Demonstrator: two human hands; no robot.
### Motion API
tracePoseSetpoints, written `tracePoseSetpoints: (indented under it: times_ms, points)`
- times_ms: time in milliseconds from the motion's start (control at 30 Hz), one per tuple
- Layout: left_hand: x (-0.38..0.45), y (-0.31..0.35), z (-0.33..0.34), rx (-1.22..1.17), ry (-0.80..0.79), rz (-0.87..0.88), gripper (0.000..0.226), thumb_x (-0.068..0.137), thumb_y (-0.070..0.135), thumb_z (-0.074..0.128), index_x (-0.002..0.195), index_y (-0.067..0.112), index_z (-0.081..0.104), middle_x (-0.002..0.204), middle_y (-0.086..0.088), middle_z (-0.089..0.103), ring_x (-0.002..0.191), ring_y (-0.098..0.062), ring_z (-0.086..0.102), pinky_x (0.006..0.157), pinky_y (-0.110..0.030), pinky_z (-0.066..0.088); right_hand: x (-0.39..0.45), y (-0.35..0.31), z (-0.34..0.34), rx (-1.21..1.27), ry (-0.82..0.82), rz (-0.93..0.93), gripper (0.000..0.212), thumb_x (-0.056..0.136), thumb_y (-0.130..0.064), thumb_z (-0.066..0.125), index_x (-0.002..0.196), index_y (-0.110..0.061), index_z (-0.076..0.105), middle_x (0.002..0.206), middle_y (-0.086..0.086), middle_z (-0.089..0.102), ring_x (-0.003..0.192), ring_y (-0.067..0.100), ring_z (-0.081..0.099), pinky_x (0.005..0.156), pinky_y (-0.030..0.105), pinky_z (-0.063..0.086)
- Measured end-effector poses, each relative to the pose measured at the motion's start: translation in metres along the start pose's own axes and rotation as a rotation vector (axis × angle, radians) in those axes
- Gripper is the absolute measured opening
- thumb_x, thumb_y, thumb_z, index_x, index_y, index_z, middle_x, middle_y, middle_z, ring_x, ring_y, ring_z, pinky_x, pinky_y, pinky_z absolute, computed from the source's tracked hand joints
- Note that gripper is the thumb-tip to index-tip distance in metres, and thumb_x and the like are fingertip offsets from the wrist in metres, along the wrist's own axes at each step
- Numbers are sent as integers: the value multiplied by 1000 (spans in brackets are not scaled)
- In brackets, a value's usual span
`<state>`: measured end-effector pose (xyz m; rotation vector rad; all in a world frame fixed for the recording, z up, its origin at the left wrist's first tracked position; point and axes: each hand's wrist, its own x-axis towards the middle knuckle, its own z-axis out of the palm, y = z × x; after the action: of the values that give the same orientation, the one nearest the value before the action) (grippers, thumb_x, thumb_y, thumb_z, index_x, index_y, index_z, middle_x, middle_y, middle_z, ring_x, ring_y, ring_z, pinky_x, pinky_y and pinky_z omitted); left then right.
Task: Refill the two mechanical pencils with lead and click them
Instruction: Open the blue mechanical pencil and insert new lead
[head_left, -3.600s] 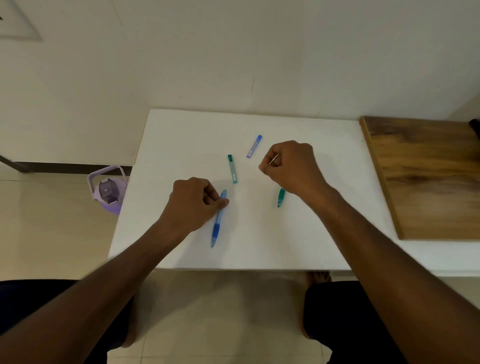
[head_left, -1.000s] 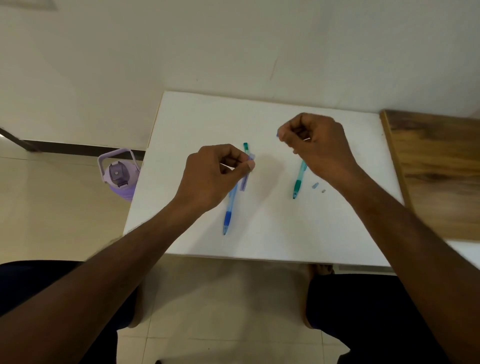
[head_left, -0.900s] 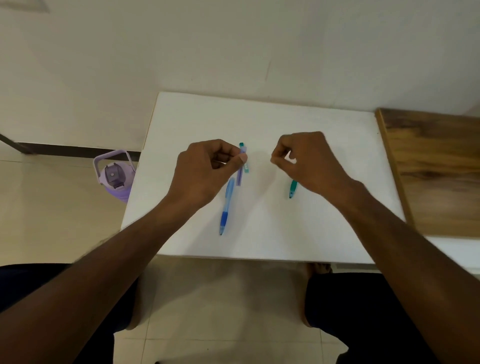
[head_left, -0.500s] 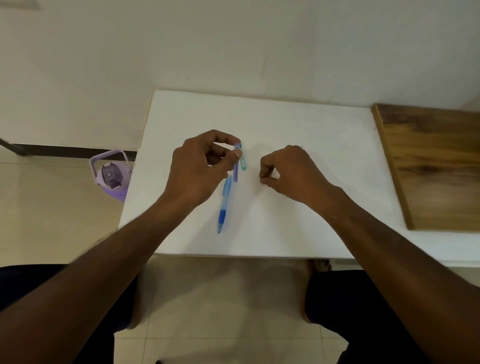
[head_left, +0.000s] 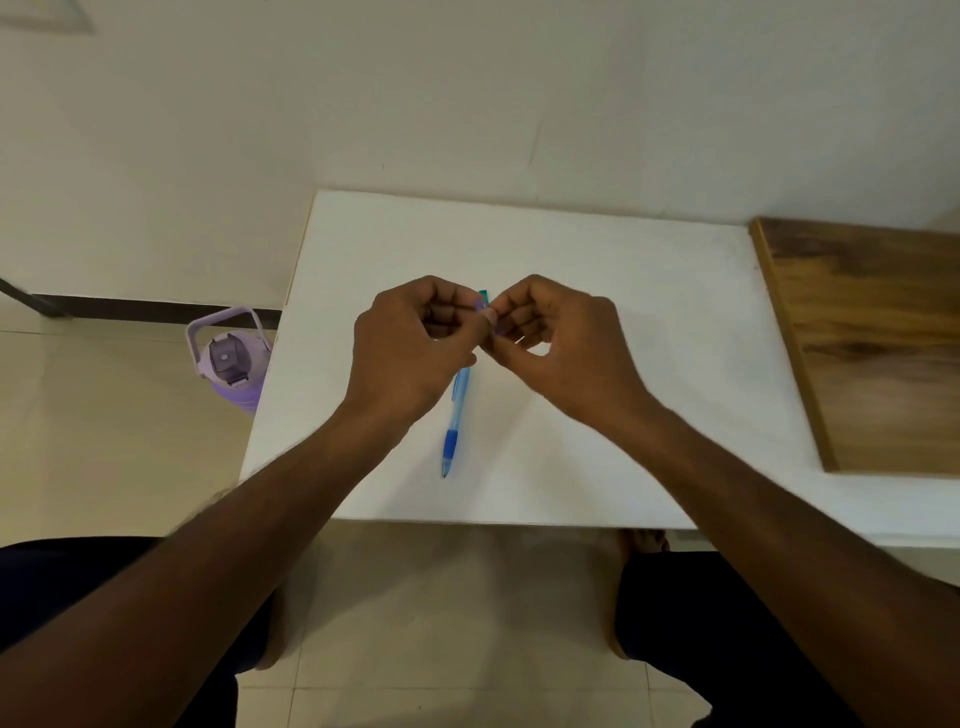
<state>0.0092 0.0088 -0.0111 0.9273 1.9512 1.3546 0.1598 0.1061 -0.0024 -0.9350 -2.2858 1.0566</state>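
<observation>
My left hand (head_left: 410, 348) and right hand (head_left: 558, 340) meet fingertip to fingertip, both pinching a small purple lead tube (head_left: 487, 313) above the white table (head_left: 623, 291), the blue plastic mechanical pencil (head_left: 455, 415) lying beneath them.

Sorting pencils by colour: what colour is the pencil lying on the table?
Blue pencil, darker blue grip; head view.

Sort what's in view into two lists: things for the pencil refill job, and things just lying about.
For the job:
blue mechanical pencil
purple lead case, pinched between left hand and right hand
green lead case

Lying about:
purple water bottle
wooden board
</observation>
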Motion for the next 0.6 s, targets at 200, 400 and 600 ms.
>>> tracePoseSetpoints:
  times_ms: [200,400,600]
  points:
    - [1,2,2,-39,-48,-60,17,92,35,80,104,23,78,91,7,80,90,-8,78,77,-27,66,-3,2,8,68,110,42,22,89,-28,85,105,-14,79,89,-6,80,81,4,76,80,21,63]
    - [-3,2,6,-1241,-58,-512,80,102,70,35,134,3,67,132,-15,73,119,-27,73,99,-34,61,-11,-15,9,147,109,45,20,90,-34,83,103,-19,82,90,-10,80,84,5,75,80,21,62]
    - [-10,12,23,-1540,-213,-392,97,96,82,24,136,3,65,135,-13,70,122,-27,70,108,-40,52,-16,-30,-5,-86,5,-183,16,88,-28,86,99,-15,84,89,-4,81,78,12,71,76,25,57]
